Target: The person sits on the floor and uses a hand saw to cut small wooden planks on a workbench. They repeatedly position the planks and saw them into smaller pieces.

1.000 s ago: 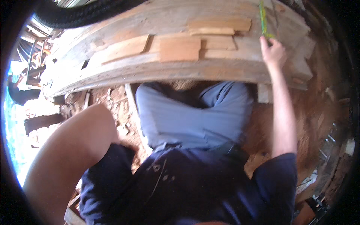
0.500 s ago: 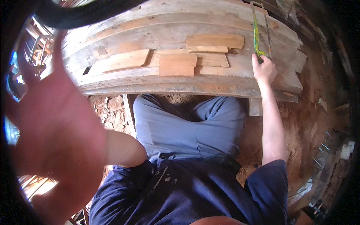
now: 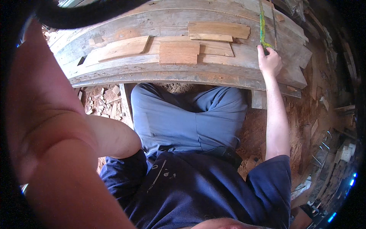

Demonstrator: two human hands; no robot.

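Observation:
My right hand [image 3: 270,61] is closed around the handle of a hacksaw [image 3: 262,28] at the right part of the wooden bench [image 3: 126,68]. Green and yellow wrapping covers one side of the saw's frame, and its far end is cut off by the upper edge of the picture. Raised close to the camera at the left, my left hand [image 3: 44,76] looks large, and its fingers are out of sight. Nearest to the right hand on the bench lie short boards: a reddish one [image 3: 179,52], a long one behind [image 3: 219,29] and a thin strip [image 3: 211,37].
Another flat board [image 3: 124,49] lies on the bench's left part. My crossed legs [image 3: 171,118] reach under the bench edge. Wood scraps [image 3: 105,101] litter the ground at left. Stacked offcuts [image 3: 335,175] stand at far right. A dark curved band [image 3: 87,15] crosses the upper left.
My left hand has moved up, bringing its wrist and forearm into view and taking the fingers out of sight. The view has shifted slightly; the right hand still grips the hacksaw.

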